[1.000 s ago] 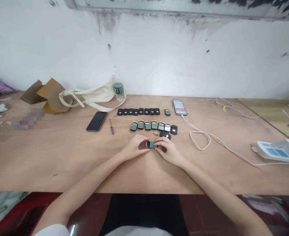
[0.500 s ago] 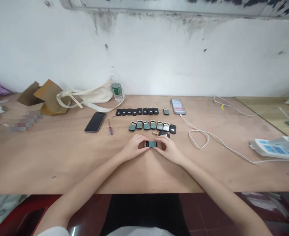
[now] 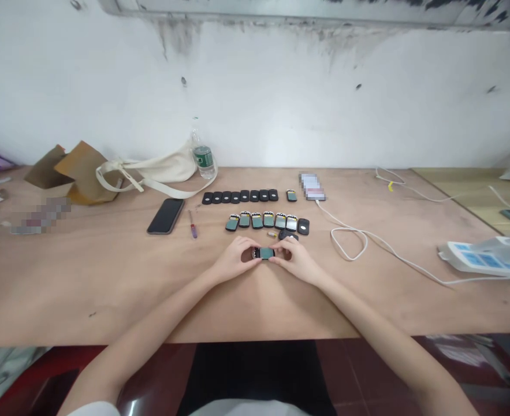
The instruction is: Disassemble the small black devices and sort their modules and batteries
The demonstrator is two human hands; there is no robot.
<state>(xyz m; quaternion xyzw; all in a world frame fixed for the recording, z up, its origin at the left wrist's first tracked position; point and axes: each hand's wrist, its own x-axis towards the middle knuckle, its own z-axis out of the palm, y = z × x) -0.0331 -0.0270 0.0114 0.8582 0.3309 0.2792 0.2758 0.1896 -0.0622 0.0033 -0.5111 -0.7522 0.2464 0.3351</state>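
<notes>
Between my hands lies a small black device with a green circuit board, turned sideways on the table. My left hand is closed on its left end, thumb and fingers pinching it. At its right end my right hand grips it in the same way. Just beyond my right fingers are a black cover, partly hidden, and a small yellowish part. A row of similar open devices stands behind, with a black cover bearing a white oval at its right end.
Farther back sit a row of black covers and one open device. A phone and a screwdriver lie left. A charging phone, white cable and power strip occupy the right. A bottle stands behind.
The view has shifted very slightly. Both hands keep their hold on the device, and nothing else has visibly moved.
</notes>
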